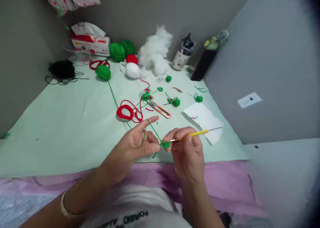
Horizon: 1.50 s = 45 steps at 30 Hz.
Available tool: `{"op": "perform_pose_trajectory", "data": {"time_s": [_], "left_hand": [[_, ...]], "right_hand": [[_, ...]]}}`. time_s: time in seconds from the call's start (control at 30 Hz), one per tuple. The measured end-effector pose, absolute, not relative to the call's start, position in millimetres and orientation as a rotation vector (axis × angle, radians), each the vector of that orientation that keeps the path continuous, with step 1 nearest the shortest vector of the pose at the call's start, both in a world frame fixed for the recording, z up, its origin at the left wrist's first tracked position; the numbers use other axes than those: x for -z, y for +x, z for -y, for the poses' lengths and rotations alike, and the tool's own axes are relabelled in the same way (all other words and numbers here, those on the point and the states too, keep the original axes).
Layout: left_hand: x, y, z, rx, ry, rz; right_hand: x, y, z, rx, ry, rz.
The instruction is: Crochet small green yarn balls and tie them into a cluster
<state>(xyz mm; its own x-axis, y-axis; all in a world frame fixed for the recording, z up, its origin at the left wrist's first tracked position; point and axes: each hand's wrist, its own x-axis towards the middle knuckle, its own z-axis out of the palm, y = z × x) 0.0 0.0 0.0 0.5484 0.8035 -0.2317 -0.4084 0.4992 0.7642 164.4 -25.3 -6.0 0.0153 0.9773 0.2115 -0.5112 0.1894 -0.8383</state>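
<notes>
My right hand [187, 148] is closed around a crochet hook with a yellow handle [199, 133], its metal tip pointing left. A small green crochet piece [166, 144] sits at the hook's tip, between the two hands. Thumb and fingers of my left hand [140, 139] pinch the edge of this piece. Green yarn [154, 128] runs over the raised left index finger and down to the hook. From the left hand the strand leads back to a green yarn ball [103, 72]. Fingertips partly hide the stitches.
Orange thread snips [160, 109], a red yarn coil [125, 112] and small green pieces [176, 102] lie beyond my hands. Torn white paper [205, 121] is at right. Farther back are white stuffing [156, 51], a tissue box [92, 44], black yarn [61, 69] and a dark bottle [206, 59].
</notes>
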Motion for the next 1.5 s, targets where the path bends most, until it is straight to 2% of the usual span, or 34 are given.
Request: {"op": "perform_pose_trajectory", "data": {"time_s": [0.13,0.33,0.63,0.77,0.97,1.27,1.5], "left_hand": [[-1.7,-2.5,1.7,-0.728,0.703,-0.581],[3.7,0.6,2.9,-0.8,0.723,-0.63],[0.8,-8.5,-4.1,-0.73,0.736,-0.603],[0.1,-9.7,-7.5,-0.82,0.725,-0.707],[-6.8,-12.3,-11.4,-0.932,0.861,-0.771],[-4.3,-11.4,-10.5,-0.801,0.901,-0.655],[-4.1,-6.4,-8.4,-0.811,0.883,-0.698]], "right_hand": [[9.5,168.3,26.1,-1.36,-0.6,0.949],[10.8,165.9,27.9,-1.202,-0.686,0.988],[11.9,170.8,28.3,-1.393,-0.612,0.963],[12.6,172.7,28.0,-1.309,-0.664,1.023],[12.0,170.4,25.2,-1.366,-0.634,1.078],[13.0,168.4,23.3,-1.221,-0.644,0.949],[12.9,164.4,22.3,-1.279,-0.661,0.89]]}}
